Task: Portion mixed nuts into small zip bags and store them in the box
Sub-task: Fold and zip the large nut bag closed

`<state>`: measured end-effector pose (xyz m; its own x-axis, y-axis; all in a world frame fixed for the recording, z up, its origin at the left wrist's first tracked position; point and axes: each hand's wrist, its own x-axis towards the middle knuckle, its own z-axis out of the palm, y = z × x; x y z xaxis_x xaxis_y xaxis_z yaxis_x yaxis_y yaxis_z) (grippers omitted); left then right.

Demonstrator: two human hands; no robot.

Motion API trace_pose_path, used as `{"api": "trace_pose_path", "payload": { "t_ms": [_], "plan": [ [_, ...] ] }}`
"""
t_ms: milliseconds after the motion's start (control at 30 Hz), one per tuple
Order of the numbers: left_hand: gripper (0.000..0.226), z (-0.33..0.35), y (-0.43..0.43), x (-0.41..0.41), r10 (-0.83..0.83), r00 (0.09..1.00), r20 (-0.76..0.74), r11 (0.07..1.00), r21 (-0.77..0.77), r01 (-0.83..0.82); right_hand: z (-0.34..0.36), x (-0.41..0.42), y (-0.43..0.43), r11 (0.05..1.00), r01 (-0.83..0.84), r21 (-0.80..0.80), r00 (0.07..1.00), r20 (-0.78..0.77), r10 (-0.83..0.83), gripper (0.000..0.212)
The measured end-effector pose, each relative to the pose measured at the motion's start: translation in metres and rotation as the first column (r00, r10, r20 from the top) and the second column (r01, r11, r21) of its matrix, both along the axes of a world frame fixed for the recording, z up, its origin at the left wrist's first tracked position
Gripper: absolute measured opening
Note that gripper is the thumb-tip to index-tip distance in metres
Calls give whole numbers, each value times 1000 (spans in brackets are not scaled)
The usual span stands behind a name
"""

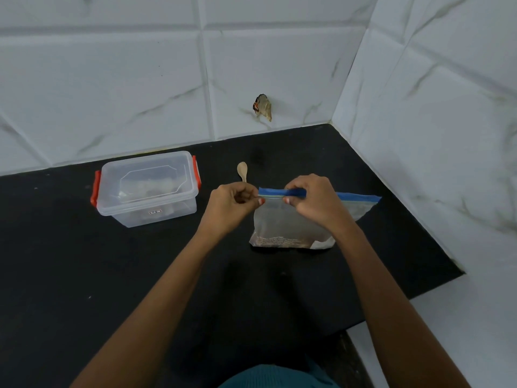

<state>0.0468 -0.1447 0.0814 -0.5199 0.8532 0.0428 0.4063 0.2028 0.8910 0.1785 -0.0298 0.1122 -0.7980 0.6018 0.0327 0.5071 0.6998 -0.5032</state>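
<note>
A clear zip bag [282, 228] with a blue zip strip stands on the black counter [84, 275], brown contents showing at its bottom. My left hand [233, 204] pinches the left end of the strip. My right hand [313, 201] grips the strip a little further right, fingers curled over its top. The strip's right end sticks out beyond that hand. A clear plastic box [148, 189] with orange clips and its lid on sits to the left, pale contents dimly visible inside. A small wooden spoon [242, 170] lies behind my left hand.
White marble-look tiled walls close the counter at the back and right, meeting in a corner. A chipped hole [263, 107] marks the back wall. The counter's right edge steps inward near my right forearm.
</note>
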Motion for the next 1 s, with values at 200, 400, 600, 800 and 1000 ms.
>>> {"api": "trace_pose_path", "payload": {
  "t_ms": [200, 400, 600, 800, 1000],
  "plan": [
    [17, -3, 4, 0, -10, 1000, 16, 999, 37, 10, 1, -3, 0, 1000, -14, 16, 1000, -25, 15, 32],
    [11, -3, 3, -1, -17, 1000, -9, 999, 47, 17, -3, -12, 0, 994, -64, 86, 998, 21, 62, 24],
    [21, 2, 2, -5, -26, 999, 18, 999, 38, 26, -4, -15, 0, 994, -44, 99, 998, -43, 49, 18],
    [19, 3, 5, -2, -22, 989, -147, 1000, 11, 24, 0, -16, 1, 997, -71, 39, 997, -17, 72, 22],
    [19, 0, 6, 5, 41, 984, -176, 999, 39, -34, 4, -12, 4, 992, -84, -96, 996, -32, 82, 33]
  ]
}}
